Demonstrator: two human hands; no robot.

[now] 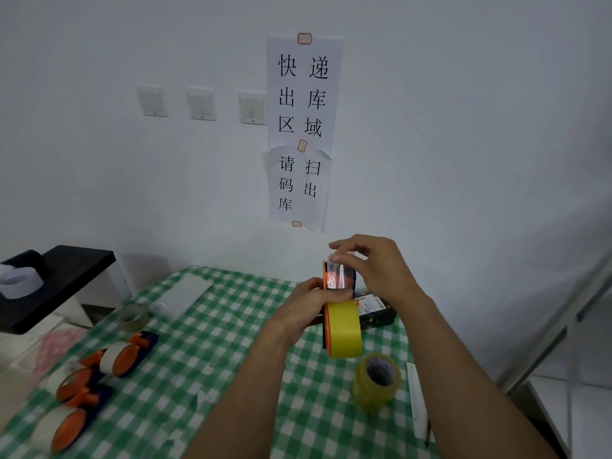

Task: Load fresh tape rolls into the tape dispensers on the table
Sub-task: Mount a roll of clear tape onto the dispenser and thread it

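Observation:
An orange and dark blue tape dispenser (331,313) is held upright above the checked table, with a yellow tape roll (344,329) seated in it. My left hand (308,309) grips the dispenser's side. Above it, my right hand (374,266) pinches the clear tape end (337,276) drawn up over the dispenser's top. A loose yellowish clear tape roll (377,380) stands on the table below my right forearm. Three more orange dispensers (124,357) (74,382) (68,427) holding pale rolls lie at the left.
A green-and-white checked cloth (212,352) covers the table. A clear tape roll (134,318) and a white flat sheet (185,293) lie at the back left. A black scanner-like device (377,311) sits behind the dispenser. A ruler (415,399) lies at the right edge. A black stand (56,276) is at left.

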